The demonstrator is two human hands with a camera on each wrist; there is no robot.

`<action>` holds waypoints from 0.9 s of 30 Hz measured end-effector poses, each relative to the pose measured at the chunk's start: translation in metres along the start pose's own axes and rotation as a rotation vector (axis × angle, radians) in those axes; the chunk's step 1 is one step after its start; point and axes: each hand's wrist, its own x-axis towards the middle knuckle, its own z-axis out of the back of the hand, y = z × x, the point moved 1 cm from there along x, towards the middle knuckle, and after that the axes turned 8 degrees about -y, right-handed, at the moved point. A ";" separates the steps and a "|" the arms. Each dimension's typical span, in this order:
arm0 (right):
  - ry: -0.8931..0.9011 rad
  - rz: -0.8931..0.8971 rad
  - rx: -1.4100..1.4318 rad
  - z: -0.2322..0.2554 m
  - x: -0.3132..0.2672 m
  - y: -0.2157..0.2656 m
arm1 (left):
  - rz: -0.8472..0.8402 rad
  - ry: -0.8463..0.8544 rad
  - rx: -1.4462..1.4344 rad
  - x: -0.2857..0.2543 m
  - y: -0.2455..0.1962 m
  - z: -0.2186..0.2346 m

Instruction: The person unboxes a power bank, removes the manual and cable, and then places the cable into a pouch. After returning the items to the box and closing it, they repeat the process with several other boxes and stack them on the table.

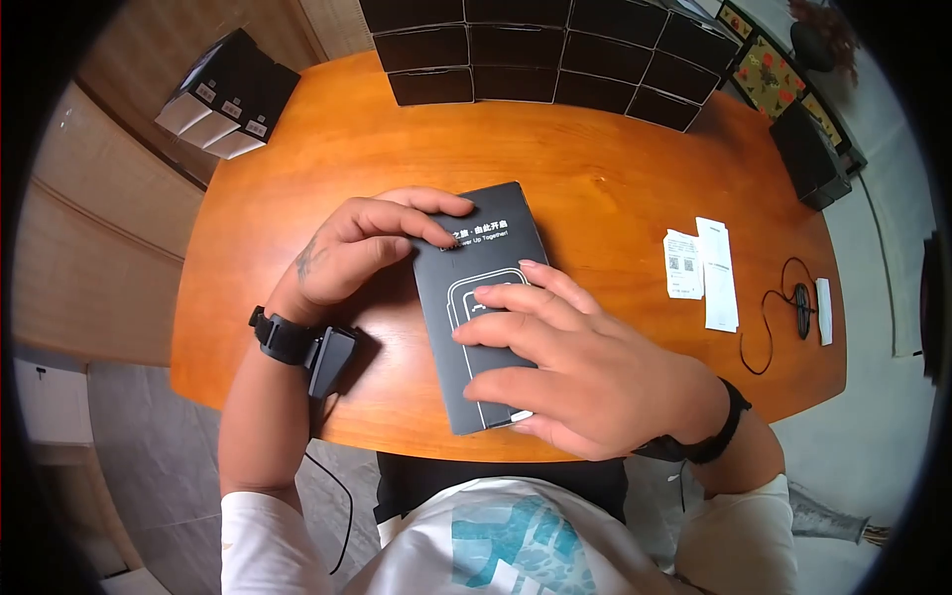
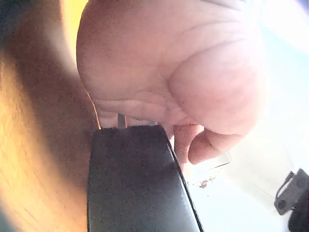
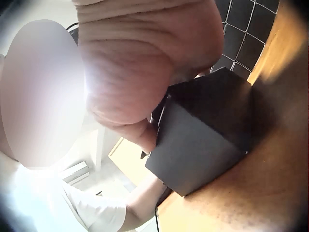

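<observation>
A black box point(image 1: 476, 253) with white lettering and a line-drawn outline on its top lies near the table's front edge, angled slightly. My left hand point(image 1: 362, 243) holds it at the far left, fingers curving over the top and thumb at the left side. Across its right half spreads my right hand point(image 1: 585, 362), several fingertips on the printed face and the thumb down at the near end. A small white bit point(image 1: 521, 416) shows beside that thumb. In the right wrist view the box's grey end face point(image 3: 193, 145) rests close over the wood.
Stacked black boxes point(image 1: 516, 50) line the table's back, with more boxes point(image 1: 233, 94) at back left. Paper slips point(image 1: 718, 273), a coiled black cable point(image 1: 801, 307) and a white strip point(image 1: 824, 310) lie on the right. A black box point(image 1: 808, 154) stands at the far right.
</observation>
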 end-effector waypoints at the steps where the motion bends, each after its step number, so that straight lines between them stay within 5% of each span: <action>1: 0.003 0.005 -0.012 -0.003 -0.001 0.000 | 0.005 -0.012 -0.013 -0.001 0.000 -0.001; 9: -0.027 -0.015 -0.544 -0.030 -0.001 0.025 | 0.061 -0.091 -0.132 0.001 0.008 -0.011; 16: -0.126 -0.007 -0.519 -0.032 -0.006 0.023 | 0.056 -0.150 -0.070 0.002 0.009 -0.008; 21: -0.001 -0.097 -0.627 -0.003 -0.019 0.021 | 0.008 -0.127 -0.116 -0.003 0.004 -0.001; 24: -0.023 -0.109 -0.460 0.013 -0.021 0.011 | 0.149 -0.245 -0.104 -0.007 -0.004 0.041; 27: -0.057 -0.114 -0.428 0.013 -0.022 0.000 | 0.113 -0.612 0.169 0.004 -0.027 0.123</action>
